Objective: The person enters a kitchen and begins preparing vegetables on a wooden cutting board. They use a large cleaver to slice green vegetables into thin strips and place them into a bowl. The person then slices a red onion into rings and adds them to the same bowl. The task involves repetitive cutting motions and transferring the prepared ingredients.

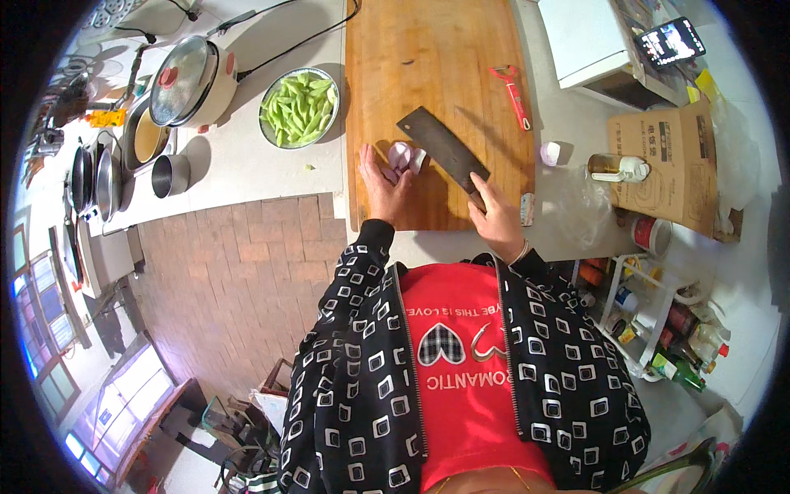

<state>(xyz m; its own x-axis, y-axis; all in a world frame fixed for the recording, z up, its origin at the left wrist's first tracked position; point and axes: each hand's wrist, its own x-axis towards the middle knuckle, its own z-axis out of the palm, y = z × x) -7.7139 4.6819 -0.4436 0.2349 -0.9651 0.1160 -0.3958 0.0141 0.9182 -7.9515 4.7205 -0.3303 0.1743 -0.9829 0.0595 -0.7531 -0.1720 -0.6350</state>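
Note:
My right hand (497, 219) grips the handle of a dark-bladed cleaver (444, 145). The blade lies slantwise over a wooden cutting board (426, 37), its far end pointing up and left. Purple-and-white bulb pieces (404, 155), garlic or onion, sit near the board's left edge. My left hand (384, 191) rests around them, fingers along their left side and thumb below on the right. The hand partly covers the pieces. A small gap separates the blade from the nearest piece. To the right lies a red-handled peeler (513, 97) on the board.
Left of the board stands a bowl of cut green vegetable (299, 108), with a lidded electric pot (191, 83) and a metal cup (170, 175) beyond. A purple-white bulb (550, 153), a plastic bag (577, 207), a glass bottle (617, 168) and a cardboard box (673, 179) are on the right.

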